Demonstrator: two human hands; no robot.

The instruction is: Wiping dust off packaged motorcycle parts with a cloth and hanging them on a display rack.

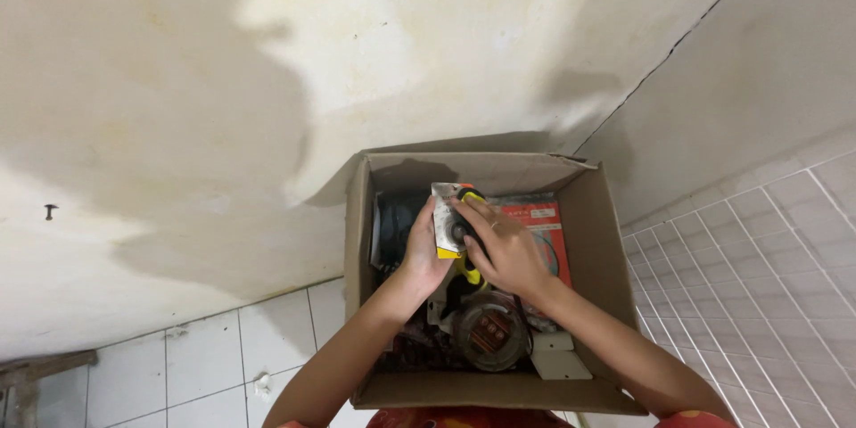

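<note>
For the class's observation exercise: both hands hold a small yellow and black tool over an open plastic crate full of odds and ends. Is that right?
Not quite. The head view shows an open cardboard box, not a plastic crate. The rest stands: the left hand and right hand hold the small yellow and black tool over its odds and ends.

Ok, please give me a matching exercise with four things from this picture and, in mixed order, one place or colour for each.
Things:
1. cardboard box
2. yellow and black tool
3. red packet
4. round clear container

Descriptions:
A. flat in the box, at its far right
B. held by the left hand and the right hand
C. brown, flaps open
D. in the box, near side, below the hands

Pairs: 1-C, 2-B, 3-A, 4-D
</note>
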